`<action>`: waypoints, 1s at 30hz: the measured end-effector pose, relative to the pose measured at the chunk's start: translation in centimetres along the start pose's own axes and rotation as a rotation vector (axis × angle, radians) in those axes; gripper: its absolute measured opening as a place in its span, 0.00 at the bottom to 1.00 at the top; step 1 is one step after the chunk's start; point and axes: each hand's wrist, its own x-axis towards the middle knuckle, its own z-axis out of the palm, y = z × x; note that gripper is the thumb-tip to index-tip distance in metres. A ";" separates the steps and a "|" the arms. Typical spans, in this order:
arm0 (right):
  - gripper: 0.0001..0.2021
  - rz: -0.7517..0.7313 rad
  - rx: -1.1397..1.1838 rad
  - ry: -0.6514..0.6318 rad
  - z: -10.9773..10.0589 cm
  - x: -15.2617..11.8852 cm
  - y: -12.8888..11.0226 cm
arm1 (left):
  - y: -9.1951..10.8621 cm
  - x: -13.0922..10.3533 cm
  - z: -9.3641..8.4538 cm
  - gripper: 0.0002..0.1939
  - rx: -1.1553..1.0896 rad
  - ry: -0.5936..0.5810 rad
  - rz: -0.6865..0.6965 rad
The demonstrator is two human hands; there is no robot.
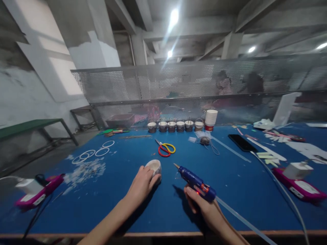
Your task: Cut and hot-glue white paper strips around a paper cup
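Observation:
My left hand (143, 180) is wrapped round a small whitish cup (154, 166), which is tilted with its mouth facing up and away from me. In my right hand (200, 200) is a blue glue gun (194, 180), its nozzle pointing left toward the cup but apart from it. A small red light glows on the gun, and a long translucent glue stick (242, 217) trails out of its back end. Beyond the cup lie scissors (166, 149) with one red and one yellow handle loop.
Several small dark buckets (171, 127) and a stack of paper cups (211, 119) line the far edge. White rings (102, 151) and scraps (87, 172) lie left. A phone (242, 143), a cord (279, 190) and a pink power strip (302, 189) are right; another strip (38, 194) sits left.

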 end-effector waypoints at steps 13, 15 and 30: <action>0.26 0.057 0.201 -0.038 -0.1 -0.3 0.2 | -0.6 0.6 -0.1 0.18 0.046 -0.042 0.109; 0.27 0.061 0.203 -0.054 -0.2 -0.2 0.5 | -1.0 0.6 0.1 0.18 0.052 -0.016 0.131; 0.22 0.072 0.179 -0.045 -1.2 -1.5 -0.9 | 0.4 0.6 -1.3 0.14 0.137 -0.169 0.093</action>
